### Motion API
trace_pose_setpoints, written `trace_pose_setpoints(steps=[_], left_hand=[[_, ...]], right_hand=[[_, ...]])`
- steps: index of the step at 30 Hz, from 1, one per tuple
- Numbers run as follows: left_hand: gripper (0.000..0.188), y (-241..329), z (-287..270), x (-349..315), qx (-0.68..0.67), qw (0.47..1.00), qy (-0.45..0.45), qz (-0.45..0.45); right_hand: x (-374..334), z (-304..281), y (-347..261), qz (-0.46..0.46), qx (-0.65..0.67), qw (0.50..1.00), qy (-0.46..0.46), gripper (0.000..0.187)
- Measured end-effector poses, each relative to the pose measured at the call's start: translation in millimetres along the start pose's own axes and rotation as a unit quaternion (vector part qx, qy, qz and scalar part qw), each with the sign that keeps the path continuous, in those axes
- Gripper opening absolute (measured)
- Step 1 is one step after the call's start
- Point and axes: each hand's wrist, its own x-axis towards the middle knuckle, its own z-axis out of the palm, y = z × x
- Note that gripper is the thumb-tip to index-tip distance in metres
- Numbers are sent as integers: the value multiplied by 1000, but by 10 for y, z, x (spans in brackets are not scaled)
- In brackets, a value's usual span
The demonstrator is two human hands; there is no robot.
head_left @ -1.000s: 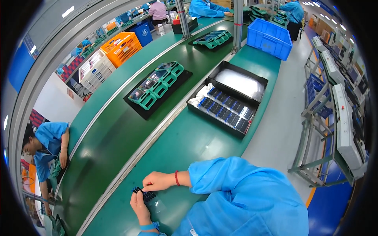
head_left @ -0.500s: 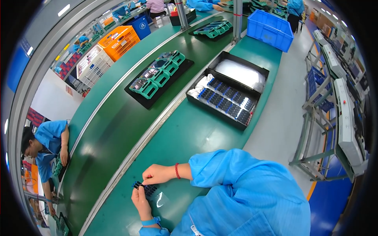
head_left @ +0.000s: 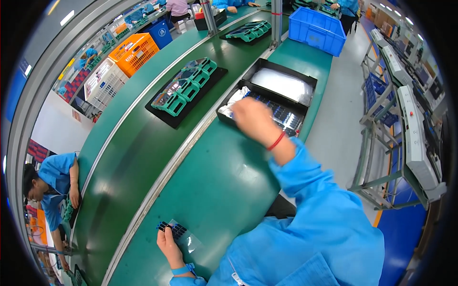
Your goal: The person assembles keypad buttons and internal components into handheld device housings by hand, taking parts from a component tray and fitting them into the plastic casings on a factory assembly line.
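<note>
My left hand [head_left: 169, 247] pinches a small sheet of black strips with blue ends [head_left: 178, 230], low over the green bench. Clear film [head_left: 192, 243] sticks out from the sheet's right side. Farther off, my right hand [head_left: 256, 120] is over an open black box [head_left: 228, 119] and hides part of what lies inside. Motion smears its fingers, so whether they grip anything does not show. Rows of similar black strips with blue ends [head_left: 285, 117] fill the box. White crumpled material [head_left: 237, 97] lies at its left end, and a pale sheet [head_left: 279, 86] covers its far compartment.
Left of the bench's metal rail, green trays on a black mat [head_left: 188, 88] sit on the dark green conveyor [head_left: 138, 162]. A blue crate [head_left: 317, 29] stands beyond the box. Across the conveyor a co-worker [head_left: 55, 183] bends over green parts. Metal racks [head_left: 377, 128] line the right side.
My right hand has left the strip sheet and swung up and right to the black box. My left hand stays low, still pinching the sheet. The whole view has shifted slightly.
</note>
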Motion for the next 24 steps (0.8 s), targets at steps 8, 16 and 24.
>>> trace_pose_setpoints(steps=[8,16,24], left_hand=[[17,-66,-16,80,1,1000,-17,-4],[16,-122,-66,106,-5,1000,-15,-3],[16,-283,-245,124,-7,1000,-7,-6]], right_hand=[[-91,173,988,78,-109,975,-176,27],[-141,292,1051,127,-19,981,-143,23],[-453,290,-270,-42,234,968,78,17]])
